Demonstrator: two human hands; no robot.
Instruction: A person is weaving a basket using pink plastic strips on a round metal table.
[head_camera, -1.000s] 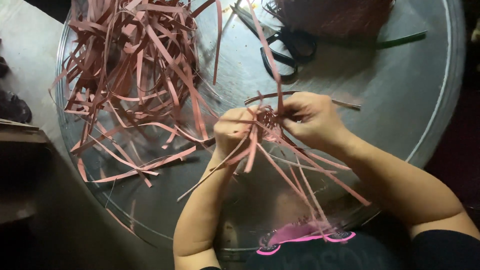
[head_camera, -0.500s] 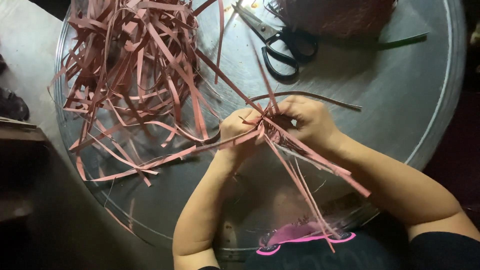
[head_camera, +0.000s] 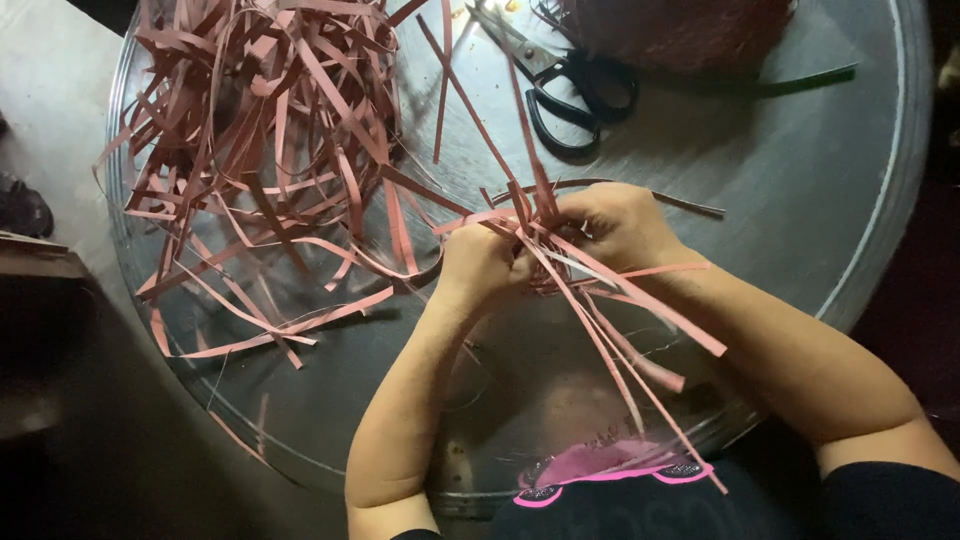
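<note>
Both hands (head_camera: 545, 245) mid-tray (head_camera: 880, 250), gripping strip bundle (head_camera: 600, 290)

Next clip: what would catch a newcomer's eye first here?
First, the left hand and right hand pinched together at mid-frame on a bundle of pink strips fanning toward the viewer. Next, the big tangled heap of pink strips at upper left on the round metal tray. Black-handled scissors lie at the top.

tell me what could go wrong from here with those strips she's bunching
The bundle of pink strips is pinched only between the left hand and right hand; loose ends could slip out. Trailing ends may snag the strip pile. The scissors lie close by, a possible nick.
</note>
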